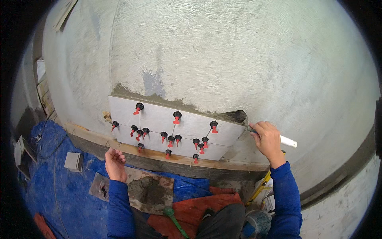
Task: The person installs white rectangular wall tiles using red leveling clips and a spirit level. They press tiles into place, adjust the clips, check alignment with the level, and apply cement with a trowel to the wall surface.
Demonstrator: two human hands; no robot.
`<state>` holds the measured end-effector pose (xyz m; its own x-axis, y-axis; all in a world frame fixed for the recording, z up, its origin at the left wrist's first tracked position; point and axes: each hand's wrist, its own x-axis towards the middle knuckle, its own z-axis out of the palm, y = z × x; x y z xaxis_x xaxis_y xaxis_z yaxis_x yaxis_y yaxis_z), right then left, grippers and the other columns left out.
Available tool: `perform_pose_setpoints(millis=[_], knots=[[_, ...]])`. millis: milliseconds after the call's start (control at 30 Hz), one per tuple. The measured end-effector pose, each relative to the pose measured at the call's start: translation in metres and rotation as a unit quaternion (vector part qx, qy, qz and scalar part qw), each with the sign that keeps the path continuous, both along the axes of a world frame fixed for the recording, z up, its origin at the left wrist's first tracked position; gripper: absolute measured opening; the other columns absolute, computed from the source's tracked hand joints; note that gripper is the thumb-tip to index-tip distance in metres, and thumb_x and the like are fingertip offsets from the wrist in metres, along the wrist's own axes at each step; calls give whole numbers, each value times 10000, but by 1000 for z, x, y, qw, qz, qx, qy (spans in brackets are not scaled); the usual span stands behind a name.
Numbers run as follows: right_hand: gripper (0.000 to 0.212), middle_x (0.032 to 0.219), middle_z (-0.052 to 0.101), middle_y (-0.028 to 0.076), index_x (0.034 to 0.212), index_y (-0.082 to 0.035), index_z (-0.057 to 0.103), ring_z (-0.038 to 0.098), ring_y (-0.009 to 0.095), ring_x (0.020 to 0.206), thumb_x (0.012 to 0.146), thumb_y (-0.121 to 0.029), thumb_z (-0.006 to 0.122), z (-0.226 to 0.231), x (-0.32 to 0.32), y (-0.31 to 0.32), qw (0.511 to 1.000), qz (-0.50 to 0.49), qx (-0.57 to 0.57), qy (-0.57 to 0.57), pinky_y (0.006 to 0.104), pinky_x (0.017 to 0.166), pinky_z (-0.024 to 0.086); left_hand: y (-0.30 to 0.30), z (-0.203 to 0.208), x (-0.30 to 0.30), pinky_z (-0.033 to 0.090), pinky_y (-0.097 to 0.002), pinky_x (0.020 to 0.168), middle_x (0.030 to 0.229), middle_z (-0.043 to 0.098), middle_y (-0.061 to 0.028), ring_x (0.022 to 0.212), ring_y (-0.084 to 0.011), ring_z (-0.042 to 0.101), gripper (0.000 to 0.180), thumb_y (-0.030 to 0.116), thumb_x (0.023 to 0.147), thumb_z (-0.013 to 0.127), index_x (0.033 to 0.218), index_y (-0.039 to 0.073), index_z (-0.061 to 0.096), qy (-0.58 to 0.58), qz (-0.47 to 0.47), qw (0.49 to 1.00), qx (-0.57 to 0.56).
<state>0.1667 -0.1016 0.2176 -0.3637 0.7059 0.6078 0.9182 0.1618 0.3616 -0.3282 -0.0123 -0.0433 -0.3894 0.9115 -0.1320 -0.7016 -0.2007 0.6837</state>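
Observation:
My right hand (266, 138) is closed around a trowel, whose dark blade (237, 116) lies at the top edge of the tiles by their right end. A white handle (289, 141) sticks out to the right beyond my fist. Light grey wall tiles (157, 118) stand in two rows against the wall. Red and black tile-levelling clips (177, 116) sit along their joints. Grey mortar (159, 97) shows in a strip above the top row. Lower left, my left hand (115, 162) hangs in front of the ledge, fingers loosely curled and apart, with nothing visible in it.
Below the tiles runs a wooden batten (207, 162). A board (167, 187) with a mortar heap (147, 191) lies on the blue tarp (47, 179). Near my legs are a green-handled tool (175, 221), a bucket (258, 221) and a yellow level (258, 189).

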Motion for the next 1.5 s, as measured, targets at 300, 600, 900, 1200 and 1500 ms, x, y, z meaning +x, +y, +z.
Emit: perform_pose_setpoints(millis=[300,600,900,1200,1500], knots=[[303,909,707,73,1064,-94,778,659,303,862,764,-103,826,-1,9,-5,999,9,17,36,426,739,527,0,-1,2,468,-300,731,890,628,-5,786,-133,591,317,432,1033,619,980,119,622,14,-22,1000,6],[331,942,703,62,1095,-97,771,659,293,887,772,-134,828,-7,34,-10,998,13,13,58,417,780,531,1,-2,-1,456,-306,739,874,626,6,791,-129,585,338,450,1028,620,928,128,640,17,-26,999,-8],[323,952,715,71,1086,-86,769,667,299,886,772,-135,826,-3,37,-8,997,26,19,63,424,778,536,3,-6,1,473,-303,733,890,645,-9,787,-137,603,339,439,1033,618,962,108,644,17,-29,999,0],[301,909,702,72,1084,-104,776,663,304,864,788,-135,820,3,0,7,999,18,0,41,426,751,528,2,-3,8,492,-302,699,870,654,-32,754,-147,622,331,408,1035,620,960,86,629,-8,-29,1000,-5],[325,967,715,106,1123,-79,750,669,327,895,806,-125,806,17,-34,1,993,38,53,101,430,775,532,-1,0,-6,469,-282,678,875,641,-28,756,-137,602,314,390,1026,629,931,91,612,-36,-7,999,-8]])
